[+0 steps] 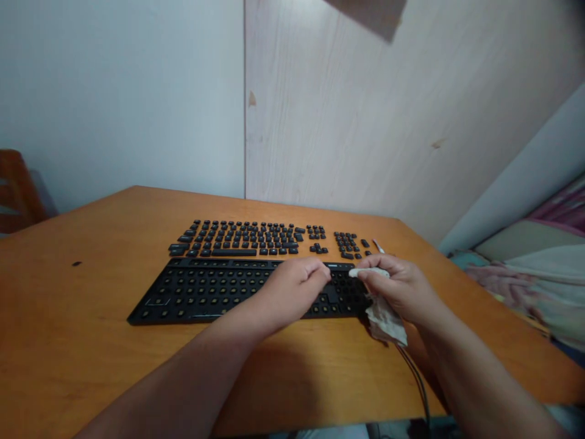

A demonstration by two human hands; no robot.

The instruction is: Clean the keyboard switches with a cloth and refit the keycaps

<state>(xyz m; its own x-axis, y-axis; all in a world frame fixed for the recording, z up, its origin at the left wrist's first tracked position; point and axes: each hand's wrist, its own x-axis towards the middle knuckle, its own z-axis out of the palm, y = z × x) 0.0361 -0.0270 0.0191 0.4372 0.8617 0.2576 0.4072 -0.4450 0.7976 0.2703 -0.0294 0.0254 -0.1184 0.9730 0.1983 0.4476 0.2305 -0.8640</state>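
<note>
A black keyboard base (196, 286) lies on the wooden table with its keycaps off and its switch posts bare. Curled closed, my left hand (297, 283) is over its right-hand half; whatever its fingers may hold is hidden. My right hand (402, 286), above the base's right end, pinches a crumpled white tissue (386, 323) between thumb and fingers. Part of the tissue pokes out toward my left hand and the rest hangs below. Behind the base, loose black keycaps (234, 252) are laid out in keyboard order.
The wooden table (114, 366) meets a pale wall and panel at the back. A thin white-tipped tool (378, 246) lies beyond my right hand. A cable (418, 378) runs over the front edge. One small dark piece (77, 264) lies at left, near a chair (18, 183). Bedding (525, 274) is at right.
</note>
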